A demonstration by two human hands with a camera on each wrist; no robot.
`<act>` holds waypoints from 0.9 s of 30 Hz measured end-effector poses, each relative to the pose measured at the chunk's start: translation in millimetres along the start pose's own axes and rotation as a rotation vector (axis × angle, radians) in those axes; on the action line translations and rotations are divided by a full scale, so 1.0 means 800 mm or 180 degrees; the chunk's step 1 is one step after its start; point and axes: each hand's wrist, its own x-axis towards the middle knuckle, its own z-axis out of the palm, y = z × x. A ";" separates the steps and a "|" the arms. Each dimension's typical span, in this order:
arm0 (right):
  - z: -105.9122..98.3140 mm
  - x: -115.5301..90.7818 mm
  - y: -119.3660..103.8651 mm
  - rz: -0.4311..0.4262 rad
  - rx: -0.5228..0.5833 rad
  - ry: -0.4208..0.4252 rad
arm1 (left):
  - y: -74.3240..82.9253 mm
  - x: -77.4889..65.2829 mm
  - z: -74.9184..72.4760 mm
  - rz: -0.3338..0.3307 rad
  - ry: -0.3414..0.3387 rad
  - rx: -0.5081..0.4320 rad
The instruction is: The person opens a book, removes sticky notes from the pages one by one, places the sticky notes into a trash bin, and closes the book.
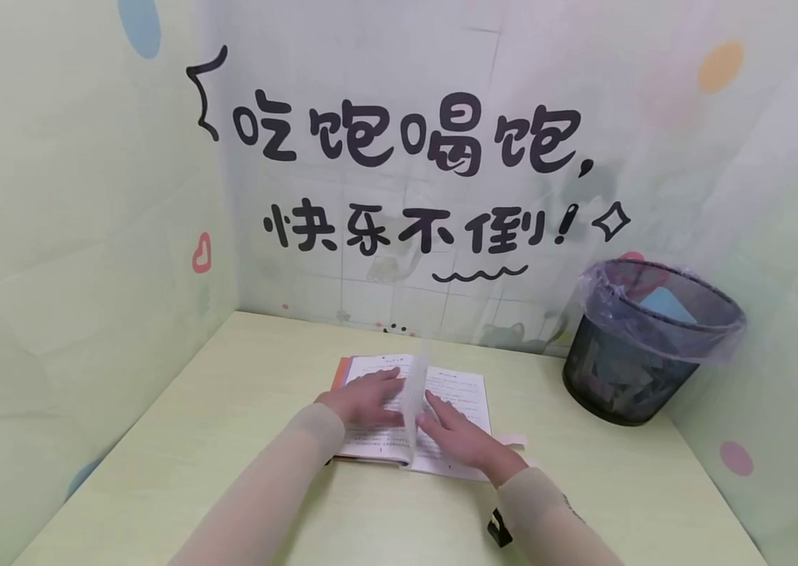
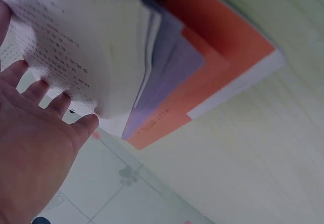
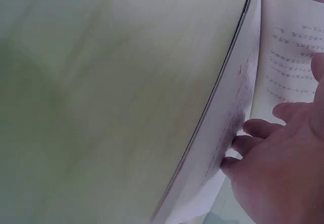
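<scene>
An open book (image 1: pixel 465 383) lies on the pale table, its pages printed with lines of text. One thin page (image 1: pixel 415 397) stands nearly upright at the middle, between the two hands. My left hand (image 1: pixel 370 399) rests on the left page with fingers extended; the left wrist view shows that hand (image 2: pixel 40 143) beside the printed text, with an orange and purple cover (image 2: pixel 223 47) sticking out past the pages. My right hand (image 1: pixel 462 436) lies on the right page, fingers stretched toward the upright page. In the right wrist view its fingertips (image 3: pixel 240 145) touch the paper.
A black mesh bin (image 1: pixel 628 385) with a clear plastic liner stands at the back right, a light blue piece (image 1: pixel 667 305) inside. A pale strip (image 1: pixel 512 440) sticks out right of the book. A small black object (image 1: pixel 499 528) is beside the right sleeve. Printed walls enclose the table.
</scene>
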 end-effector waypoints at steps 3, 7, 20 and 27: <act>0.003 0.001 -0.004 0.0049 -0.0174 -0.0103 | -0.003 -0.002 -0.003 0.0092 0.0123 -0.0007; 0.008 0.004 -0.009 0.0045 -0.0472 -0.0182 | -0.010 -0.008 -0.005 0.0104 0.0234 -0.0497; 0.019 0.004 -0.028 0.0263 -0.0967 -0.0175 | -0.081 -0.045 -0.006 -0.0523 0.0146 0.0075; 0.021 0.008 -0.030 0.0291 -0.1018 -0.0118 | -0.096 -0.054 -0.024 -0.0676 -0.0004 -0.0107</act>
